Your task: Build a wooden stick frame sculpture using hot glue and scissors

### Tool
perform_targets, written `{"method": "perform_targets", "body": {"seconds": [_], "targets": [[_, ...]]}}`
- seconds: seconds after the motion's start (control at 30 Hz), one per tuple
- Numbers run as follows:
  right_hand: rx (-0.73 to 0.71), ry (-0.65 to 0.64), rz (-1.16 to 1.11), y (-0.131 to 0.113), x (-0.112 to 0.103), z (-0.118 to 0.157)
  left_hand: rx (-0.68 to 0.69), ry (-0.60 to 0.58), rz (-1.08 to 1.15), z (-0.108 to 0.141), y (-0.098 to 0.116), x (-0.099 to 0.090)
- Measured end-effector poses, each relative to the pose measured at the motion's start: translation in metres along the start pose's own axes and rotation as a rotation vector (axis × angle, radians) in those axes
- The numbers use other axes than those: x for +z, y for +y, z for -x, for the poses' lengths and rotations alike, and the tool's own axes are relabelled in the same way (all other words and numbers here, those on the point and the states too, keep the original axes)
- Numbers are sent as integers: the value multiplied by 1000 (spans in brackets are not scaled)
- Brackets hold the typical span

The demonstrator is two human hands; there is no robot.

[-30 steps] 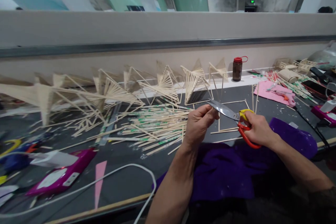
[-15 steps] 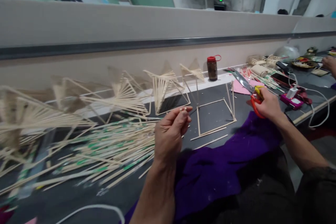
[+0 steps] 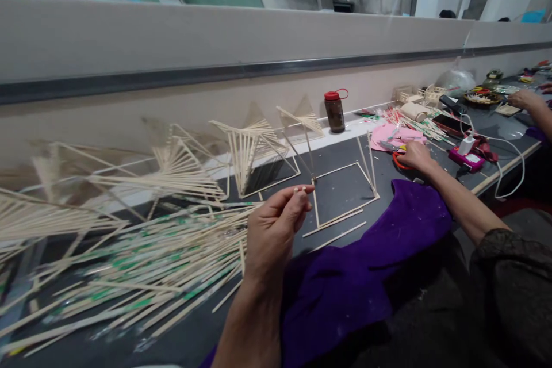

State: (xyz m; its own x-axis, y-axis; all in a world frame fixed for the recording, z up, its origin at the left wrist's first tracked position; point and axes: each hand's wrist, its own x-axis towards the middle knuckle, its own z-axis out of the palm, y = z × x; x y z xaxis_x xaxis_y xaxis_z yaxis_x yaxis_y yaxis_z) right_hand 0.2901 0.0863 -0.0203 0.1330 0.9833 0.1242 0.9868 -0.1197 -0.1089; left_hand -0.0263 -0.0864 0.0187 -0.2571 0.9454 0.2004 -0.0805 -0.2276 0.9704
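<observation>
My left hand (image 3: 278,221) is closed in a pinch over the table's middle. Small pale wooden stick ends (image 3: 300,190) poke out between thumb and forefinger; their full length is hidden. Low over the table on the right, my right hand (image 3: 416,158) is closed around the red and yellow handles of a pair of scissors (image 3: 393,148). The blades point left across a pink sheet (image 3: 382,135). Between the hands stands a thin wooden stick frame (image 3: 338,173) with a square base and uprights. Two loose sticks (image 3: 340,236) lie in front of it.
Many loose sticks (image 3: 172,264) are heaped at left. Fanned stick models (image 3: 248,149) line the wall beside a red-capped bottle (image 3: 334,115). Purple cloth (image 3: 345,282) drapes the near edge. A phone (image 3: 452,125) and a purple power strip (image 3: 466,159) with cables lie right. Another person's hand (image 3: 524,99) is farther right.
My right hand has lowered the scissors from mid-air to the pink sheet. My left hand keeps its pinch on the stick ends. The view has shifted slightly right.
</observation>
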Motion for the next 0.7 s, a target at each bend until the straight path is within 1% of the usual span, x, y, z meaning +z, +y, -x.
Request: {"method": "perform_targets", "body": {"seconds": [0.1, 0.17, 0.23, 0.3, 0.33, 0.37, 0.4, 0.43, 0.47, 0.53, 0.6, 0.63, 0.67, 0.7], "targets": [[-11, 7, 6, -4, 5, -5, 5, -17, 2, 1, 3, 2], [-22, 18, 18, -4, 3, -6, 22, -14, 21, 2, 5, 3], [-38, 21, 39, -3, -4, -4, 41, 4, 63, 1, 7, 4], [-59, 52, 42, -2, -18, 2, 65, 36, 120, -1, 8, 3], [-78, 89, 28, -3, -26, 8, 81, 54, 150, -2, 8, 2], [-116, 182, -25, -5, -36, 17, 98, 73, 179, -4, 8, 1], [-172, 304, -108, -7, -44, 29, 116, 90, 205, -6, 8, -1], [-272, 409, -196, -11, -52, 44, 136, 109, 229, -7, 7, -3], [-410, 471, -277, -17, -58, 61, 153, 125, 249, -9, 7, -4], [-742, 495, -374, -31, -61, 97, 176, 148, 274, -11, 6, -6], [-1105, 462, -403, -48, -50, 128, 174, 149, 296, -14, 4, -7], [-1228, 450, -394, -56, -40, 140, 169, 142, 311, -14, 3, -7], [-1289, 447, -376, -62, -28, 148, 164, 135, 325, -15, 2, -7], [-1318, 456, -362, -68, -16, 152, 160, 129, 339, -17, 1, -7]]}}
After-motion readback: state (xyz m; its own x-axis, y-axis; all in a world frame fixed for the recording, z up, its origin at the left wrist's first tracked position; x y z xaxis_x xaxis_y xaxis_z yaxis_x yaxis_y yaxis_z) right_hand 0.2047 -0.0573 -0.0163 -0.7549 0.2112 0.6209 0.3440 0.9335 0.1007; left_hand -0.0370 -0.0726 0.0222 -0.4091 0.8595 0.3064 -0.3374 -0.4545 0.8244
